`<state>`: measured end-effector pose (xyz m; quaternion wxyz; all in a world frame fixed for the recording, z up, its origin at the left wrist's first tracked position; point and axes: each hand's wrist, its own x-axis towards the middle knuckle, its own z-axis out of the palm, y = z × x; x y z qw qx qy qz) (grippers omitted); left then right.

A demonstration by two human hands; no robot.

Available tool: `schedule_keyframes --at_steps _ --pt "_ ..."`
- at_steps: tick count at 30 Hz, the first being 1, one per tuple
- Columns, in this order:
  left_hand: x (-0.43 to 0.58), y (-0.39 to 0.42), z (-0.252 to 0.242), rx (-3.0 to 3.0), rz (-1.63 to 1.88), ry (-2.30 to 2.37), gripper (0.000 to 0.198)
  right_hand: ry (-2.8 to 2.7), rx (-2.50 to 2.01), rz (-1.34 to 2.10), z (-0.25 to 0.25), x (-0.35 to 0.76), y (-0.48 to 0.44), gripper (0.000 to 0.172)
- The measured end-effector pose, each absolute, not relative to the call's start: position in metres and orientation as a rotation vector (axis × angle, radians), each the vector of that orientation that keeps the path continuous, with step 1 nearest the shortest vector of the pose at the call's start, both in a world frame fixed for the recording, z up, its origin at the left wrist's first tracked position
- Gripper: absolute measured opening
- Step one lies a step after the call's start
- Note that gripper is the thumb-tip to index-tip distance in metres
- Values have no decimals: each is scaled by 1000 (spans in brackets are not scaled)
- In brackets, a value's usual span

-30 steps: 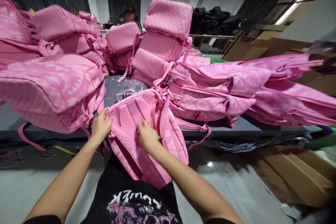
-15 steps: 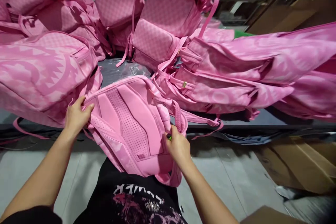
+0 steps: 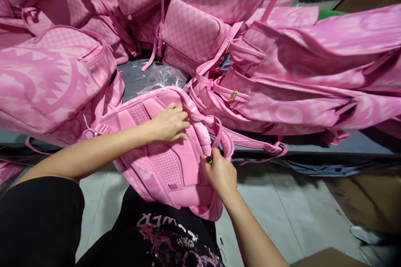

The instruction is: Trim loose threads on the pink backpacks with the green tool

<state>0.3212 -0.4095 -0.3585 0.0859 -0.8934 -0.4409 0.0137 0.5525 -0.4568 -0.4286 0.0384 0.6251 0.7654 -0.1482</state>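
Observation:
In front of me a pink backpack (image 3: 196,171) leans against the table edge, its padded, perforated back panel facing up. My left hand (image 3: 172,123) is over the upper part of that panel, fingers loosely bent and apart, close to the right-hand shoulder strap (image 3: 202,135). Lower down on that strap side, my right hand (image 3: 221,171) is closed on the strap. A small black-and-green object (image 3: 209,159) pokes out by its thumb; most of it is hidden in the hand. A strap buckle (image 3: 102,128) shows at the backpack's left edge.
More pink backpacks crowd the table: one with a jagged-tooth print (image 3: 56,87) at left, checked ones (image 3: 194,29) behind, and flat-lying ones (image 3: 291,104) at right. Clear plastic (image 3: 166,77) lies on the dark tabletop (image 3: 131,77). A cardboard box (image 3: 363,196) stands on the floor at right.
My left hand has let go of the backpack's left edge and moved right, across the back panel. My right hand keeps its hold. The view has shifted slightly downward.

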Motion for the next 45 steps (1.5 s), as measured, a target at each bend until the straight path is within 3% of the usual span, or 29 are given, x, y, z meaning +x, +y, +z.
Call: schedule_keyframes --at_steps 7,14,17,22,25,28,31,33,35,37,42,45 --pt "292 -397 -357 -2500 12 -1190 68 2427 1941 -452 -438 556 -456 15" --pt "276 -403 -338 -2352 -58 -1233 66 2428 1891 -512 -431 558 -449 15" --pt "309 -422 -359 -2515 -48 -1193 58 2411 1854 -564 -426 560 -448 17" --pt "334 -447 -375 -2633 -300 -1054 28 2412 1909 -625 -432 567 -446 13" --pt "332 -453 -377 -2561 -356 -1087 18 2423 1918 -879 -433 577 -441 15" --pt "331 -453 -384 -2478 -341 -1195 13 2512 2009 -1527 -416 594 -437 32" --pt "333 -453 -393 -2456 -368 -1225 11 2466 1975 -2307 -388 605 -437 69" --pt "335 -453 -397 -2440 -393 -1242 11 2428 1822 -2474 -374 603 -438 90" --pt "335 -453 -400 -2434 -394 -1247 12 2443 1787 -2424 -369 596 -438 96" --pt "334 -452 -402 -2433 -385 -1228 11 2465 1853 -2397 -370 585 -438 83" --pt "332 -448 -407 -2420 -463 -1155 10 2572 2172 -2172 -387 557 -433 31" --pt "331 -446 -409 -2426 -488 -1148 12 2771 2331 -1938 -397 541 -431 22"
